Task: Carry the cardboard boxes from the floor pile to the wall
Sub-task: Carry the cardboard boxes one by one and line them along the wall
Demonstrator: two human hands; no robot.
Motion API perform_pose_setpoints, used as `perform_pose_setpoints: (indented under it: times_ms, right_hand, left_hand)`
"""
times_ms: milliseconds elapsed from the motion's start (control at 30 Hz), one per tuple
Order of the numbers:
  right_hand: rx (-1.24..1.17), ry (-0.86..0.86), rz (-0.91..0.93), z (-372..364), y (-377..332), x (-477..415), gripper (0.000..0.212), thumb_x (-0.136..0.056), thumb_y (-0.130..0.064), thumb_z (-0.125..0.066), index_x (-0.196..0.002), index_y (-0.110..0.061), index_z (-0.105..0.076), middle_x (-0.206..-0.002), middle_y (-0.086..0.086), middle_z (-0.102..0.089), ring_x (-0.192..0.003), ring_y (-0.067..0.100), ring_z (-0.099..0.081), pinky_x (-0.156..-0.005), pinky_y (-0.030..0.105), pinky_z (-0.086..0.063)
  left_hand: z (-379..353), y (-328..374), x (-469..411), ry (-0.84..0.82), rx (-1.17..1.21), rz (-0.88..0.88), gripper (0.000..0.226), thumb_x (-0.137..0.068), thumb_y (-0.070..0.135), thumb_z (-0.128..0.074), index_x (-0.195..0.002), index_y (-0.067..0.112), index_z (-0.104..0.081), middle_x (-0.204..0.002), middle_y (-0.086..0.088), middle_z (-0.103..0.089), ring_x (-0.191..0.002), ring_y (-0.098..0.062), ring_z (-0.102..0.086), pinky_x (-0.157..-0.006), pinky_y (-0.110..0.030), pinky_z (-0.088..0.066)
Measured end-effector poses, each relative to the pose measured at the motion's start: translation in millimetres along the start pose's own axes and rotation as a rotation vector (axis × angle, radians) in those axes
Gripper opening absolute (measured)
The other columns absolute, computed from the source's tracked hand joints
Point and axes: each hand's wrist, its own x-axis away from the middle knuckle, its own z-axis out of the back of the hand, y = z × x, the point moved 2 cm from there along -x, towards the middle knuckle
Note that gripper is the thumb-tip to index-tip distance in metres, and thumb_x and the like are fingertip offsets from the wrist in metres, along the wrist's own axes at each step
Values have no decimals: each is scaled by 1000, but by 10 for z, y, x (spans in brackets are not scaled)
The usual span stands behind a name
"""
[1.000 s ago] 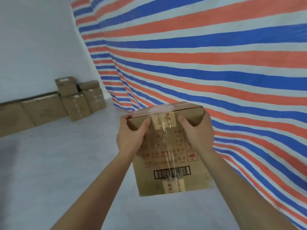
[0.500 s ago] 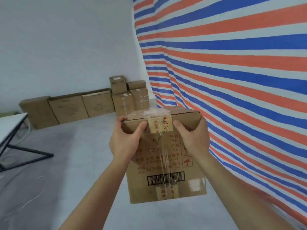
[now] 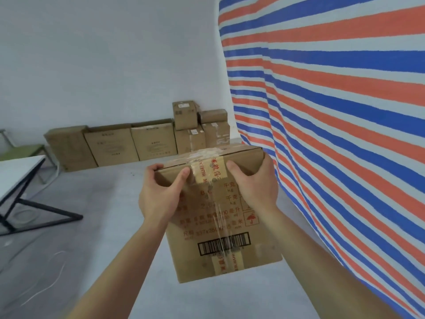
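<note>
Taped cardboard box (image 3: 226, 229) held off the floor at centre, barcode face toward the camera. Left hand (image 3: 158, 196) and right hand (image 3: 255, 187) grip its top edge, thumbs on the near face and fingers curled over the top. Stacked boxes (image 3: 138, 143) stand along the white wall (image 3: 115, 65) at 11 o'clock; striped tarp (image 3: 333, 111) at 3 o'clock.
</note>
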Motion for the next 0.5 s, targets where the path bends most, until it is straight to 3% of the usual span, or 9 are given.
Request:
perform_pose_setpoints:
  times_ms: [167,400,500]
  right_hand:
    - [-2,-98,42,-1103,-118,-744,86,-78,-64,-73,-146,-32,-33,-139,-12,-46,-124,7,-45,-94,27,-45]
    - [16,-137,14,-2995,-194,-1692,97,-74,-73,-70,-150,-29,-29,-144,-9,-46,-132,16,-48,-100,36,-50]
    - [-2,-136,0,-3567,-273,-2098,92,-74,-71,-71,-147,-30,-33,-137,-11,-50,-126,13,-51,-91,28,-48]
  left_hand:
    - [-49,-404,-1175,71,11,28,67,-68,74,-72,-120,40,-48,-104,18,-59,-102,-13,-59,-88,-42,-54]
    - [-24,-1090,-3061,97,5,23,69,-66,77,-71,-120,41,-48,-106,13,-62,-100,-14,-61,-87,-45,-56]
    - [-59,-1216,-3763,91,-9,13,69,-66,76,-72,-120,39,-48,-105,12,-63,-99,-14,-62,-85,-45,-57]
